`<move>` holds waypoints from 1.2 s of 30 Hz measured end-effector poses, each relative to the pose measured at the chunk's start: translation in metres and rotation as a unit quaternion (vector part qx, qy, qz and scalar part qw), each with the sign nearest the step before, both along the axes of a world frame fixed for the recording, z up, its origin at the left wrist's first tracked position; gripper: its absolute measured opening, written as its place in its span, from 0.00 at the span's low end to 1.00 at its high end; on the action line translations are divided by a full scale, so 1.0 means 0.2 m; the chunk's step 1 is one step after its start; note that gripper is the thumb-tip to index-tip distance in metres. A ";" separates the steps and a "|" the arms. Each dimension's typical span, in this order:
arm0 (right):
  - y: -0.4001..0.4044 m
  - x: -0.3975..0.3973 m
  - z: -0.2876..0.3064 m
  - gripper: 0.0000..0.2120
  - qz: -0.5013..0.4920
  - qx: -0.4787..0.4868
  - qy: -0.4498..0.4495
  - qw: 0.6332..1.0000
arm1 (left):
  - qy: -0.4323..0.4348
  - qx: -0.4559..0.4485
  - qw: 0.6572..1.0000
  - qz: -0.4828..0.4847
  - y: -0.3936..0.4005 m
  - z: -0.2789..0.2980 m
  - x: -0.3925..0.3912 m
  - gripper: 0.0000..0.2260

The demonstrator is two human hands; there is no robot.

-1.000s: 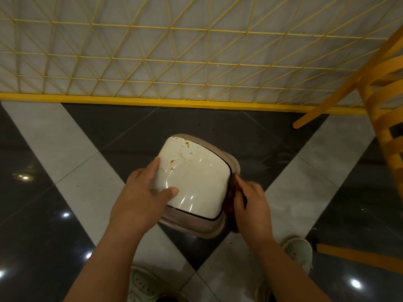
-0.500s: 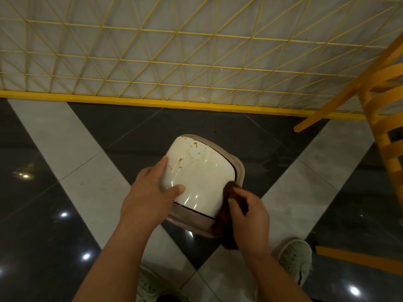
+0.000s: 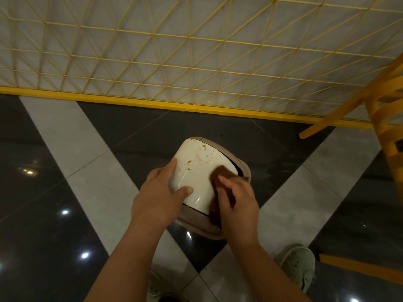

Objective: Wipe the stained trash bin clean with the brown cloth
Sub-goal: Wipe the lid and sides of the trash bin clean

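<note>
We hold the stained trash bin (image 3: 197,171) tilted above the floor (image 3: 65,171), our left hand (image 3: 158,198) clasping its near left side. Our right hand (image 3: 237,200) keeps a closed grip on the brown cloth (image 3: 220,175), pressing it to the bin's white right side.

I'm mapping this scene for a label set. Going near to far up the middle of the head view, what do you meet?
Right hand pressing the brown cloth → stained trash bin → dark floor tile → yellow base rail → yellow wire grid.
</note>
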State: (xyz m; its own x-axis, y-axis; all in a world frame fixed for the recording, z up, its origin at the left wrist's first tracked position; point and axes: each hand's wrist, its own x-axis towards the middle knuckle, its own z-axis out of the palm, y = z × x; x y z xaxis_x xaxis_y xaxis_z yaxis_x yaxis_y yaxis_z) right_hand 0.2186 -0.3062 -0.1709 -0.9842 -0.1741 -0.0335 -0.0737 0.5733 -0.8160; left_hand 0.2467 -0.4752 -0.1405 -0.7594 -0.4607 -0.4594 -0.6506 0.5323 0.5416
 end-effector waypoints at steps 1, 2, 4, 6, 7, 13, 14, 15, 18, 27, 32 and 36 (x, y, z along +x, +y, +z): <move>0.03 0.05 -0.02 0.14 0.022 0.014 0.008 1.000 | 0.002 0.001 1.000 0.002 0.00 0.00 0.00 0.35; 0.06 0.09 -0.03 0.15 0.047 0.019 0.024 0.998 | 0.004 0.001 1.000 0.002 0.00 0.00 0.00 0.35; 0.10 0.09 -0.04 0.15 0.081 0.014 0.050 0.995 | 0.008 0.003 1.000 -0.002 -0.01 -0.01 0.00 0.35; 0.08 -0.02 -0.03 0.14 0.067 0.026 0.051 0.996 | 0.013 0.010 1.000 -0.004 -0.01 -0.01 0.00 0.36; 0.04 -0.09 -0.01 0.13 0.041 0.034 0.045 0.998 | 0.016 0.013 1.000 -0.004 -0.01 -0.02 0.00 0.36; -0.16 -0.23 0.12 0.13 0.115 0.105 0.094 0.983 | 0.016 0.014 1.000 -0.001 -0.01 -0.03 0.00 0.36; -0.15 -0.18 0.13 0.12 0.169 0.113 0.119 0.972 | 0.018 0.010 1.000 -0.004 -0.01 -0.03 0.00 0.36; -0.14 -0.15 0.13 0.12 0.218 0.116 0.140 0.959 | 0.022 0.005 1.000 -0.008 -0.01 -0.03 0.00 0.36; -0.04 -0.17 0.11 0.13 0.259 0.124 0.191 0.939 | 0.031 0.012 0.999 -0.011 -0.01 -0.02 0.01 0.35; -0.23 -0.36 0.21 0.12 0.272 0.190 0.169 0.928 | 0.025 0.012 0.999 -0.026 0.00 -0.02 -0.01 0.34; -0.16 -0.47 0.24 0.12 0.246 0.199 0.140 0.938 | 0.021 -0.035 0.998 -0.056 0.01 0.00 0.00 0.39; -0.11 -0.44 0.22 0.13 0.164 0.208 0.099 0.959 | -0.001 -0.037 0.996 0.081 0.01 0.04 0.07 0.50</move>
